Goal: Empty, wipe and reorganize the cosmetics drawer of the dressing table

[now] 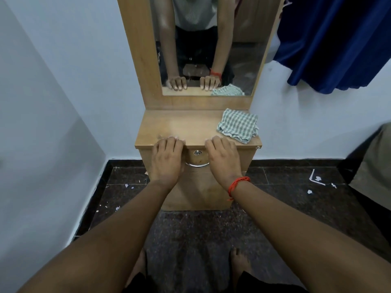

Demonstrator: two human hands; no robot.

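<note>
A narrow wooden dressing table (190, 125) stands against the wall with a tall mirror (243, 60) above it. Its drawer (197, 158) is closed, with a round lock and a curved metal handle (197, 164) showing between my hands. My left hand (168, 158) and my right hand (224, 158) both rest palm down over the table's front edge, fingers curled onto the top, holding nothing. A red thread circles my right wrist. A green-and-white checked cloth (238, 125) lies crumpled on the top's right rear corner. No cosmetics are visible.
The table sits in a corner, a pale wall (42, 123) close on the left. A dark blue curtain (338, 43) hangs at the upper right. Some beige furniture (372, 161) stands at the right edge. Paper scraps litter the dark tiled floor (285, 182). My bare feet are below.
</note>
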